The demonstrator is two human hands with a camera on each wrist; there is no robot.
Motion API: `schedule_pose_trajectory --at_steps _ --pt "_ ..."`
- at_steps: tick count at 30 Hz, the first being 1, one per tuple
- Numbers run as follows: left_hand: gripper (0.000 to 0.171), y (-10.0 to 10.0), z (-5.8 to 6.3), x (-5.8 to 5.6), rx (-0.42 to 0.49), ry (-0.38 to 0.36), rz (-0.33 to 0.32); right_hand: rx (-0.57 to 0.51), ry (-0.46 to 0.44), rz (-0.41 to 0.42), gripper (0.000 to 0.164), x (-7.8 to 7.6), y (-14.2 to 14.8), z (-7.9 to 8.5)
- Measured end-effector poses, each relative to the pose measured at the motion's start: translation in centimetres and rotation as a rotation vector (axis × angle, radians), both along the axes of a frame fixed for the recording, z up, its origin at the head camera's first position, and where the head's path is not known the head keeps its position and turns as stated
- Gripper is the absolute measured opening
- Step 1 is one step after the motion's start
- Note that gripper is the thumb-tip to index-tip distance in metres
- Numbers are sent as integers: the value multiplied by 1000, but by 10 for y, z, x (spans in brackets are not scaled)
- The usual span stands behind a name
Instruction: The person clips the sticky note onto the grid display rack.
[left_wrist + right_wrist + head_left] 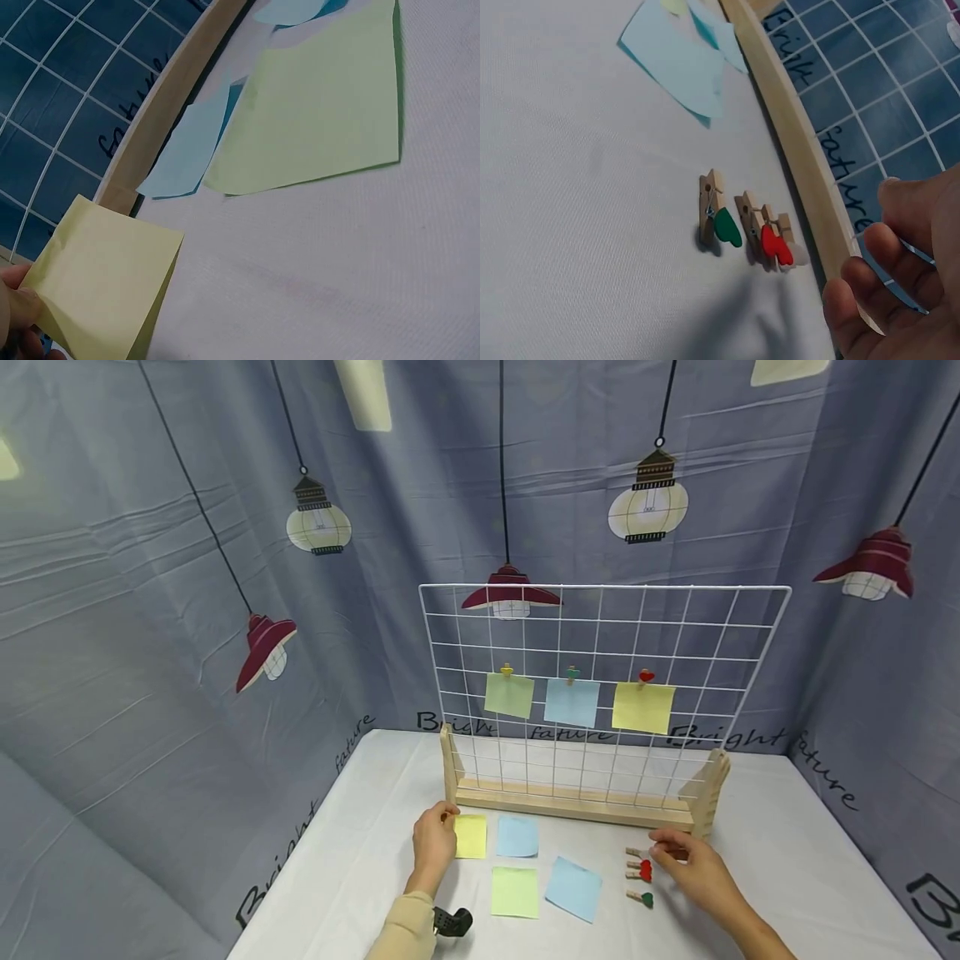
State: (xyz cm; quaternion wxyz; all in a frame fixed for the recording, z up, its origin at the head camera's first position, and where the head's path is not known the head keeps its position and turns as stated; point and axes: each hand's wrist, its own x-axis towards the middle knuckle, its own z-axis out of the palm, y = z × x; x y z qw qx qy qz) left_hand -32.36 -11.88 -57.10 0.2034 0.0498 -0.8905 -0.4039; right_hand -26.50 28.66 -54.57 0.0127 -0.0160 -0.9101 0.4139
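My left hand (435, 843) pinches the left edge of a yellow sticky note (472, 837); in the left wrist view the thumb lies on that note (112, 277), which is tilted up. Beside it are a blue note (517, 837), a green note (515, 892) and another blue note (573, 890). My right hand (693, 868) hovers at the right, fingers loosely bent and holding nothing. Just left of it lie several small wooden clothespins with heart tops, among them a green one (726, 228) and a red one (777, 246).
Behind the notes a white wire grid (558, 760) stands in a wooden base (577, 804). Clipped to it are a green note (509, 696), a blue note (572, 703) and a yellow note (642, 708). A grey-blue curtain (405, 635) surrounds the white table (322, 893).
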Motion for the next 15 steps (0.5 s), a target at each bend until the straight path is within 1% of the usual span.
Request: schedule_pose_trajectory --at_steps 3,7,15 --pt "15 0 2 1 10 6 7 2 -1 -3 33 -3 1 -4" --pt "15 2 6 4 14 24 5 33 14 -25 27 -7 4 -11" --pt "14 7 17 10 33 54 10 63 19 -42 20 -18 7 -23"
